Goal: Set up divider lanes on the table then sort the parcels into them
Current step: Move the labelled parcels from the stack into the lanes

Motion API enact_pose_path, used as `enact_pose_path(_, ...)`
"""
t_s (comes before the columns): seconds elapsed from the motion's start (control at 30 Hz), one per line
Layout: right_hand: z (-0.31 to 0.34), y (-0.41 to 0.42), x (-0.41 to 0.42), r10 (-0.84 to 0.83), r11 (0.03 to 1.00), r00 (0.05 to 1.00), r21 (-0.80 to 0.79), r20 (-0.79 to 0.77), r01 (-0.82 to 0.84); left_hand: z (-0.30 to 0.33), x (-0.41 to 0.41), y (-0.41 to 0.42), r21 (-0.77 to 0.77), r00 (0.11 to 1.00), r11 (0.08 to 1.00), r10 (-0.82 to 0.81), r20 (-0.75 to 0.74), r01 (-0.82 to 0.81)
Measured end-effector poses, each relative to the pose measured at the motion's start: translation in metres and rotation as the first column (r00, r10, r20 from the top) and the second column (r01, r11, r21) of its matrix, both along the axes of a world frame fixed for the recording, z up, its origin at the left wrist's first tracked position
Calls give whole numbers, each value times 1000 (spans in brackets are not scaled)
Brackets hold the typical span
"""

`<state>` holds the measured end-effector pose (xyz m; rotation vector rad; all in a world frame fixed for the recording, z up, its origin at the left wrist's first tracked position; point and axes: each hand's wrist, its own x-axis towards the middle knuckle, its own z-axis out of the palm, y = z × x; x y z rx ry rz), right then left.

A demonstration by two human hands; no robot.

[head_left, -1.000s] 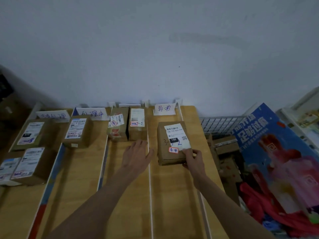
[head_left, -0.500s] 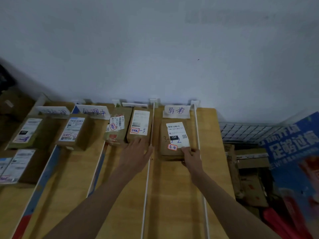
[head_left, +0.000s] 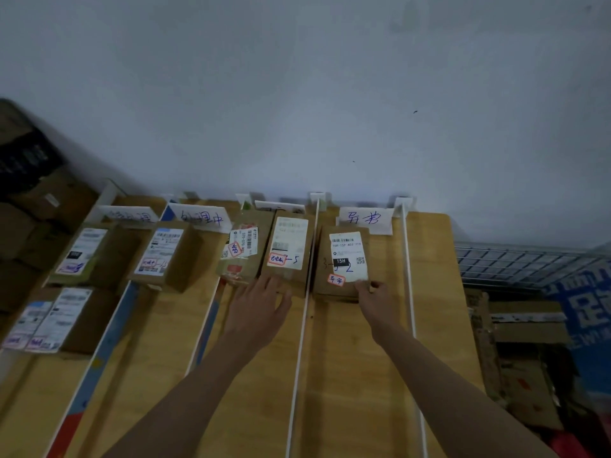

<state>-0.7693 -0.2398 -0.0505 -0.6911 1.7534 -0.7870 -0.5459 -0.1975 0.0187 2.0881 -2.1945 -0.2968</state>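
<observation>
Brown cardboard parcels [head_left: 344, 262] carry white labels [head_left: 348, 256] with red-bordered stickers [head_left: 336, 279] on a light wooden table [head_left: 363, 375] with white dividers [head_left: 299, 352], before a pale grey wall [head_left: 297, 94].

The table [head_left: 370, 375] is showing smooth, light wood grain, the parcels [head_left: 344, 259] are looking like matt brown cardboard bearing white paper labels [head_left: 348, 256], one parcel [head_left: 239, 256] is gleaming in glossy clear plastic, and a metal wire grid [head_left: 515, 262] is lying beside it.

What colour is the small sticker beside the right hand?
The small sticker is white with an orange-red border, seen in the head view.
</observation>
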Motion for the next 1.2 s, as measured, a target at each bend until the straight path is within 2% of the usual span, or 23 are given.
enact_pose_path(0.1,13,5,-1,81,997,992,13,-95,-80,3,4,2,-29,1000,1000,-2,24,3)
enact_pose_path(0.2,36,18,-1,192,965,914,-100,-358,-242,12,4,7,-36,1000,999,-14,20,15)
enact_pose_path(0.27,52,29,3,263,903,808,-160,-527,-399,19,6,14,-47,1000,999,-26,1,26)
enact_pose_path(0.37,81,51,19,317,778,575,-141,-754,-612,32,17,33,-62,999,997,-34,9,35)
enact_pose_path(0.43,99,67,36,306,694,460,-136,-833,-707,41,31,50,-52,999,998,-22,42,24)
enact_pose_path(0.57,131,97,83,271,562,361,-158,-892,-812,65,70,93,-52,997,998,36,68,-32)
enact_pose_path(0.73,159,134,154,228,444,292,-168,-929,-880,83,140,153,-71,984,982,175,37,-173)
enact_pose_path(0.9,176,176,235,245,379,313,-207,-918,-902,102,222,218,-99,962,960,269,48,-263)
enact_pose_path(1.03,188,221,307,259,342,275,-178,-926,-923,119,289,277,-88,927,928,368,75,-361)
enact_pose_path(1.2,195,283,401,296,250,266,-194,-917,-949,129,374,354,-115,893,894,443,79,-433)
